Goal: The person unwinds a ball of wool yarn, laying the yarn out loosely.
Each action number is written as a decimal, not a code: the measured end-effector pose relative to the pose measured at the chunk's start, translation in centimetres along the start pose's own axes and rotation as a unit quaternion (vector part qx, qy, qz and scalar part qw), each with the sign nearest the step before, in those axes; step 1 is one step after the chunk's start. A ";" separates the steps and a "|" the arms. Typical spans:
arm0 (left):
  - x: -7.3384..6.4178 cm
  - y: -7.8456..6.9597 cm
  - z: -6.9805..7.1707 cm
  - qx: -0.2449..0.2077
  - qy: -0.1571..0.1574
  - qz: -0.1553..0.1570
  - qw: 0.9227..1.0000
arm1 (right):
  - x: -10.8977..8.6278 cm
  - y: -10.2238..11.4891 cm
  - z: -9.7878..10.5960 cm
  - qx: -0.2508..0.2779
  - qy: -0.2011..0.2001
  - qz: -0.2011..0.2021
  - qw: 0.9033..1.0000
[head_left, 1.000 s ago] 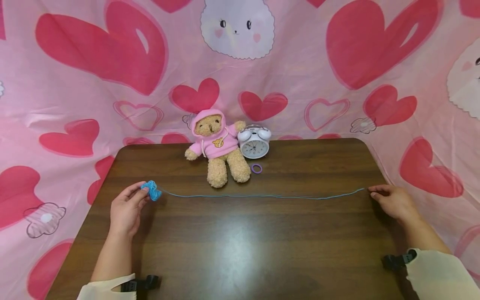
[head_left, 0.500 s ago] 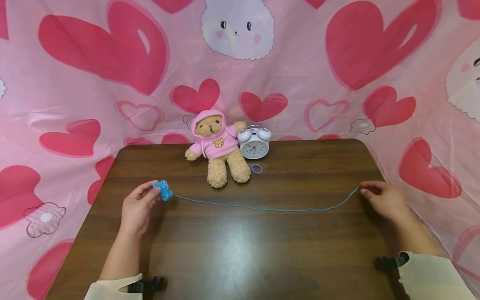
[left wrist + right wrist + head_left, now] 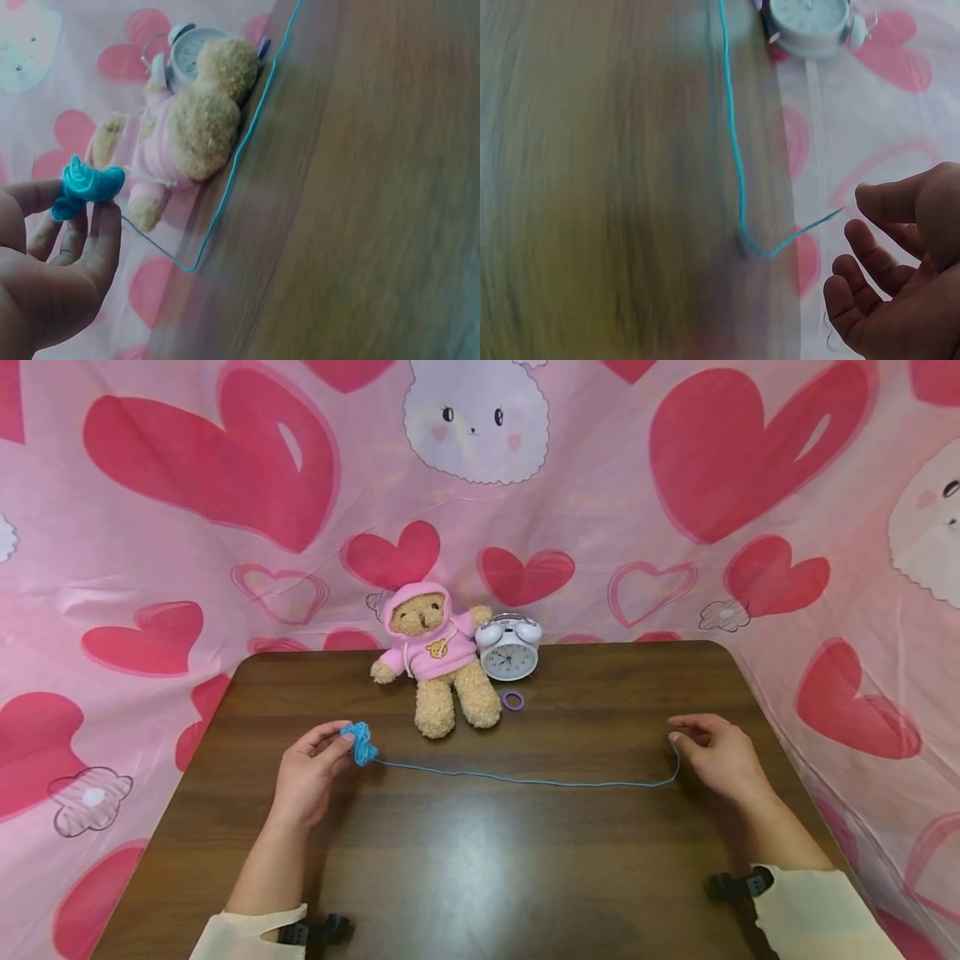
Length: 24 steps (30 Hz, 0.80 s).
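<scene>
My left hand (image 3: pixel 307 772) pinches a small wound bundle of blue yarn (image 3: pixel 360 745) between thumb and fingertips above the table's left half. From the bundle a long blue strand (image 3: pixel 517 781) runs rightward across the table. Its far end bends up toward my right hand (image 3: pixel 716 756). In the right wrist view the loose strand end (image 3: pixel 832 215) stands just off the thumb and finger tips, and the fingers (image 3: pixel 866 251) are spread apart with nothing gripped. The left wrist view shows the yarn bundle (image 3: pixel 91 187) held up at the fingertips.
A teddy bear (image 3: pixel 431 647) in a pink hoodie sits at the back of the wooden table (image 3: pixel 600 877). Next to it stand a white alarm clock (image 3: pixel 508 652) and, in front, a purple ring (image 3: pixel 513 700). A pink heart-print cloth (image 3: pixel 585 510) hangs behind.
Both hands have moved inward, the right one farther. The strand, stretched nearly straight before, has slackened and curls at its right end; the right fingers have parted from it.
</scene>
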State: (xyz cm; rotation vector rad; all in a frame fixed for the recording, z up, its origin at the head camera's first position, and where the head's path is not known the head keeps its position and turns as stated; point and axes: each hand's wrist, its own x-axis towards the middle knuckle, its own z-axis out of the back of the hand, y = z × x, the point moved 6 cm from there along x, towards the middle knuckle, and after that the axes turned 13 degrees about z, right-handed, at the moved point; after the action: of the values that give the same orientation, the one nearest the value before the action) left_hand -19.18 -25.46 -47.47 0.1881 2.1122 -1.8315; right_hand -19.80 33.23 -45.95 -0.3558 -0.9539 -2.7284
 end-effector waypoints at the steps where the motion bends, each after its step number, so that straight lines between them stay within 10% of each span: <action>1: 0.0 0.0 -0.2 0.005 0.002 0.000 1.000 | 0.1 0.4 -0.2 0.004 -0.001 0.003 1.000; 24: 0.2 0.6 -7.0 -0.005 0.074 0.004 0.997 | 1.9 6.3 -5.2 0.086 0.020 0.013 0.996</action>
State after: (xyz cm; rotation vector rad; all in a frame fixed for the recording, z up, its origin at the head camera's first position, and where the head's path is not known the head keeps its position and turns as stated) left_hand -20.34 -18.50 -47.35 0.3394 2.2132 -1.8541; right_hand -20.56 24.89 -45.70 -0.2779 -1.1538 -2.5950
